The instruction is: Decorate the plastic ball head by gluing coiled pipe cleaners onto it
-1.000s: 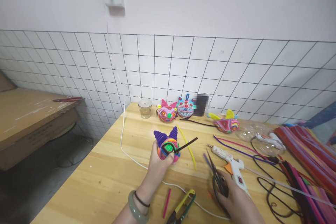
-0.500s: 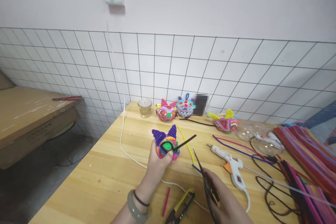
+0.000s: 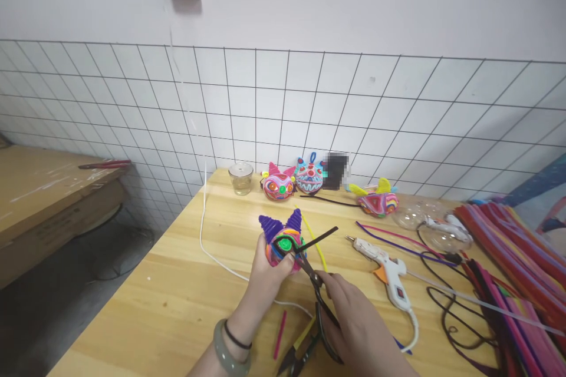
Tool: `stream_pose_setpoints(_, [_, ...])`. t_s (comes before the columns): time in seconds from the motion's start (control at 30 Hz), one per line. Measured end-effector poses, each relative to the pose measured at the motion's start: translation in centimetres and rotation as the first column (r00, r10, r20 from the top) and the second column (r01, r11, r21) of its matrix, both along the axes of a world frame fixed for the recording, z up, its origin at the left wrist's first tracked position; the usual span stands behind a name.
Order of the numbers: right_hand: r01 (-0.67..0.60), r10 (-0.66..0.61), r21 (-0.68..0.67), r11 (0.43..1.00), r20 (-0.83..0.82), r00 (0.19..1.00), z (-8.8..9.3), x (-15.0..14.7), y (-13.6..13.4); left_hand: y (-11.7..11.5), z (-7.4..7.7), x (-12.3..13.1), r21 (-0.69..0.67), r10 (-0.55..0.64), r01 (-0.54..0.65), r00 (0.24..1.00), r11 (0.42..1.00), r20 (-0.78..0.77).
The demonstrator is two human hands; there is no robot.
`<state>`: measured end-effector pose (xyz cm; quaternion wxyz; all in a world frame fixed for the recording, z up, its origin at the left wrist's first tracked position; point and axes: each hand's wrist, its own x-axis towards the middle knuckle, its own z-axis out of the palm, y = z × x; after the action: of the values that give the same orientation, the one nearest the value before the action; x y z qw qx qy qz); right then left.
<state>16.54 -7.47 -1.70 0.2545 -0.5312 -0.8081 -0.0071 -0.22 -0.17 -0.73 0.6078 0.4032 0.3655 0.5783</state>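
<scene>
My left hand point(image 3: 267, 268) grips a round, colourful pipe-cleaner animal head point(image 3: 272, 250) with purple ears and a green centre ringed in black. From its front a black pipe cleaner point(image 3: 321, 238) sticks out to the right, beside my left thumb. My right hand point(image 3: 351, 318) is closed on dark-handled scissors point(image 3: 327, 306). The scissor tips reach the black pipe cleaner close to the head; whether the blades are round it I cannot tell. Yellow-handled thread snips point(image 3: 300, 341) lie below, partly covered by the scissors.
A white glue gun point(image 3: 384, 265) lies at right with its cord, near bundles of pipe cleaners point(image 3: 508, 247). At the back stand a glass cup point(image 3: 241, 179), a pink animal head point(image 3: 278, 182) and a blue one point(image 3: 310, 177). A pink piece point(image 3: 280, 334) lies in front.
My right hand has brought the scissors up and left to the black pipe cleaner at the head. The left hand keeps its hold, nearly still. The view has shifted slightly.
</scene>
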Motion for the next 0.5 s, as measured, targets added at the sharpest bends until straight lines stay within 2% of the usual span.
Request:
stream_pose_setpoints(0.2, [-0.031, 0.007, 0.119, 0.992, 0.196, 0.98, -0.1, 1.0, 1.1, -0.2, 0.6, 0.2, -0.007, -0.025, 0.025, 0.999, 1.0, -0.023])
stream_pose_setpoints(0.37, [-0.022, -0.001, 0.109, 0.994, 0.208, 0.978, 0.6, 1.2, 1.7, -0.4, 0.4, 0.7, 0.009, -0.093, 0.094, 0.995, 0.996, -0.04])
stream_pose_setpoints(0.5, [-0.011, -0.019, 0.135, 0.991, 0.218, 0.976, 0.8, 0.7, 2.0, -0.4, -0.2, 0.9, 0.013, -0.096, 0.097, 0.992, 0.995, -0.077])
